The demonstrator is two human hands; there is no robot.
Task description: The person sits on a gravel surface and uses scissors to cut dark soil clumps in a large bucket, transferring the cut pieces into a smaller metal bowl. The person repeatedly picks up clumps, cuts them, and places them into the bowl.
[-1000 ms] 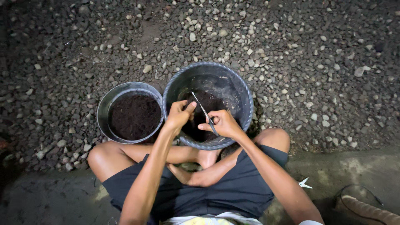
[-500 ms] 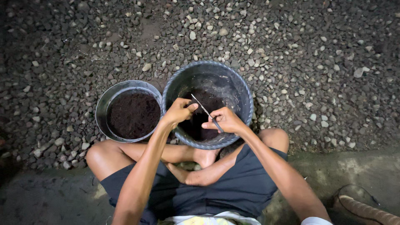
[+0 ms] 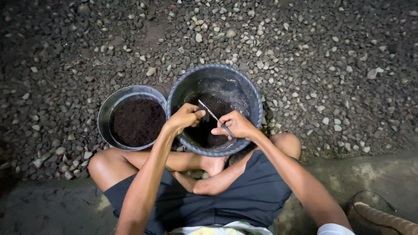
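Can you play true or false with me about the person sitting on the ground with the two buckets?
1. The right hand holds a thin knife over the big blue-rimmed bucket. True.
2. The smaller bucket beside it is filled with clear water. False: it holds dark, crumbly, soil-like stuff.
3. The left hand is closed near the tip of the blade. True; what it pinches is too small to tell.
4. The buckets stand on green grass. False: they stand on gravel.
5. The person sits cross-legged, with bare knees to either side. True.
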